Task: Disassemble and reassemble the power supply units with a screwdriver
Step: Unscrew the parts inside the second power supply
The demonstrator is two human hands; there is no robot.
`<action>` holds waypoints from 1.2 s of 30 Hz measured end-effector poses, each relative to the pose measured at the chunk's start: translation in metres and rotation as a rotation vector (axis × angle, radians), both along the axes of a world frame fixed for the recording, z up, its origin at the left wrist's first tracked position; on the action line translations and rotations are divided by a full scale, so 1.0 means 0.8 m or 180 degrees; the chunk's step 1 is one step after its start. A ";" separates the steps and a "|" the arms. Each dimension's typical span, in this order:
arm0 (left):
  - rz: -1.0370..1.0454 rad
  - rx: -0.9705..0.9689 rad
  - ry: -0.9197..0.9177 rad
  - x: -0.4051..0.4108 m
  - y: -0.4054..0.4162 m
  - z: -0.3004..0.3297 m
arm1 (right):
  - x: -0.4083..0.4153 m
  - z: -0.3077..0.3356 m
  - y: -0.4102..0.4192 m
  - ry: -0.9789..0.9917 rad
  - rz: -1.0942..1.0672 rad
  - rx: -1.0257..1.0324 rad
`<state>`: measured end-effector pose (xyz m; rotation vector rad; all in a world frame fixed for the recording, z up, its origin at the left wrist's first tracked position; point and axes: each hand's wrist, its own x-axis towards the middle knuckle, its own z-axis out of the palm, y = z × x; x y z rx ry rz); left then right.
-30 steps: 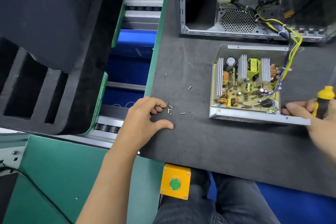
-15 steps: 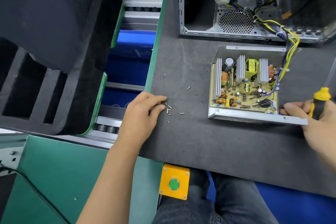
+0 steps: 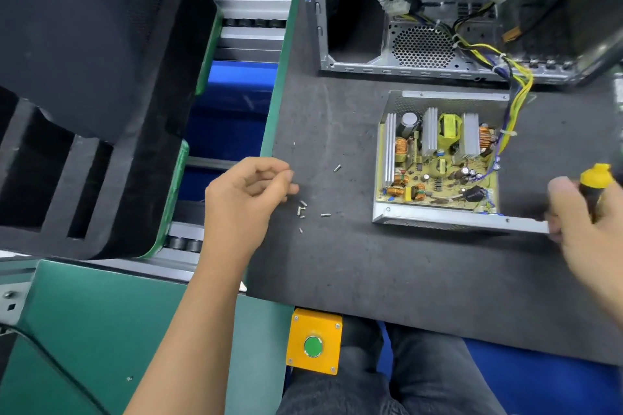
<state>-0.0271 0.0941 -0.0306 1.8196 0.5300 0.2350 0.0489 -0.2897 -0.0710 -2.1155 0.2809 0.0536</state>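
Observation:
The open power supply unit [image 3: 438,158] lies on the black mat with its lid off, showing a yellow circuit board, heatsinks and coils. Several loose screws [image 3: 301,210] lie on the mat to its left. My left hand [image 3: 246,199] hovers just above and left of them, with thumb and fingertips curled together in a pinch, apparently on a small screw. My right hand [image 3: 580,222] grips a yellow-and-black screwdriver [image 3: 596,184] and touches the front right corner of the unit's metal case.
An open computer case [image 3: 421,44] stands behind the unit, and yellow and black wires run from it to the board. Black foam trays [image 3: 84,94] sit on a conveyor at the left. A yellow box with a green button [image 3: 314,345] hangs below the table's front edge.
My left hand has lifted off the mat and drawn back slightly from the screws, its fingers closing into a pinch. My right hand stays at the unit's corner with the screwdriver.

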 end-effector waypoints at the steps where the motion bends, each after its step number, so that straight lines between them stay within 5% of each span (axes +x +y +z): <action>1: 0.0005 -0.0163 -0.0075 0.003 -0.004 0.003 | -0.001 0.009 0.001 -0.0007 -0.0020 0.0059; 10: -0.0563 -0.0604 -0.0185 0.040 -0.089 0.039 | -0.012 0.096 -0.002 -0.0633 0.0184 0.0322; 20: -0.1287 -0.0921 -0.0182 0.085 -0.160 0.088 | 0.005 0.095 -0.007 -0.0361 -0.0336 0.2180; 36: -0.1192 -0.0824 -0.0127 0.098 -0.194 0.066 | -0.002 0.067 -0.006 0.0148 -0.0651 0.2731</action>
